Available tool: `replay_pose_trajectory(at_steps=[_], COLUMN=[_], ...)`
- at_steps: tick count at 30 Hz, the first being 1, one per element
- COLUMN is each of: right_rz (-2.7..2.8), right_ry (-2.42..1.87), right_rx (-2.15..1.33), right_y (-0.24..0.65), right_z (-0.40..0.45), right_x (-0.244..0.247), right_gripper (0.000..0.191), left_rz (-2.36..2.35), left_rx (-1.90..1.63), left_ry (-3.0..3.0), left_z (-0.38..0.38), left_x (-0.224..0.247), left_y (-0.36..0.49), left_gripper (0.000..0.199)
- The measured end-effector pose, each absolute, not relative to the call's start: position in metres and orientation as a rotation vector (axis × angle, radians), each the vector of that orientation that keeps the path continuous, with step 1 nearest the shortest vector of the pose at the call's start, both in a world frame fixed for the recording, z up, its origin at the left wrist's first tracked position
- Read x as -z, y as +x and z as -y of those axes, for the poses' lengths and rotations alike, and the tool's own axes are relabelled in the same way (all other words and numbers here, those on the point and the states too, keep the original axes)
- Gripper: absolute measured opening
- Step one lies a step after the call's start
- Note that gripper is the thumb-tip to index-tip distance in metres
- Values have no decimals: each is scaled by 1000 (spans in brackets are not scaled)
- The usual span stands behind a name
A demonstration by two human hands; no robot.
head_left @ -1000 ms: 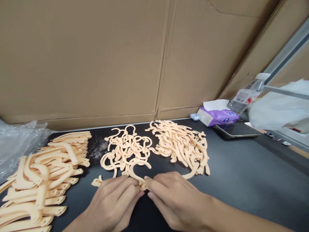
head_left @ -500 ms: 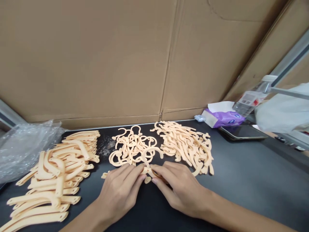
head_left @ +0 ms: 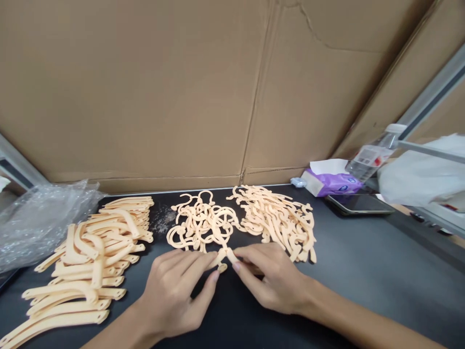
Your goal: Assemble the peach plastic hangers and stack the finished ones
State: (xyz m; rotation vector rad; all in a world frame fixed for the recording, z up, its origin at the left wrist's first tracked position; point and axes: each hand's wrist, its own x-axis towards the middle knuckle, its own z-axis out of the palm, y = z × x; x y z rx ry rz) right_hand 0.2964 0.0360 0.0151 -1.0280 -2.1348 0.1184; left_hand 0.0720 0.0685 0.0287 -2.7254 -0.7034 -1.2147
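Observation:
In front of me is a cream plastic hanger assembly, with a curved hook pointing away and short arms spreading toward both hands. My left hand holds its left side between fingers and thumb, the thumb slightly apart from the fingers. On the other side, my right hand pinches the right arm, whose outer part is hidden by the fingers. A rounded cream end shows below the joint. Just behind lies a heap of cream hooks, which the held hook overlaps.
Long curved cream strips are piled at left, beside clear bubble wrap. Shorter wavy cream pieces lie at right. Farther right are a purple tissue pack, a phone and a plastic bottle. Cardboard stands behind.
The held hanger's hook has tipped away and lower, toward the hook heap. My hands have moved slightly apart, and my left thumb has dropped away from the joint. The view has shifted slightly.

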Motion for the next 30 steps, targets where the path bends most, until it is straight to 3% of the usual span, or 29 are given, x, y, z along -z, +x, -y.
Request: replay_pose_trajectory(at_steps=[6, 12, 16, 24, 30], right_rz=[2306, 2404, 2459, 2550, 2520], right_ry=[-1007, -893, -807, -686, -555], right_rx=[-260, -187, -173, -157, 42], right_y=[287, 279, 280, 286, 287], right_z=[-21, -10, -9, -12, -6], right_x=[-18, -20, -19, -24, -23], right_gripper=[7, 13, 13, 19, 28], left_rz=[630, 703, 943, 1483, 1631], left_rx=[1201, 1000, 665, -200, -397], left_ry=[-2770, -2959, -3213, -3494, -3568], left_z=[-69, -68, -61, -51, -48], left_x=[-47, -40, -47, -86, -104], left_y=[61, 62, 64, 57, 54], left_gripper=[12, 25, 18, 29, 38])
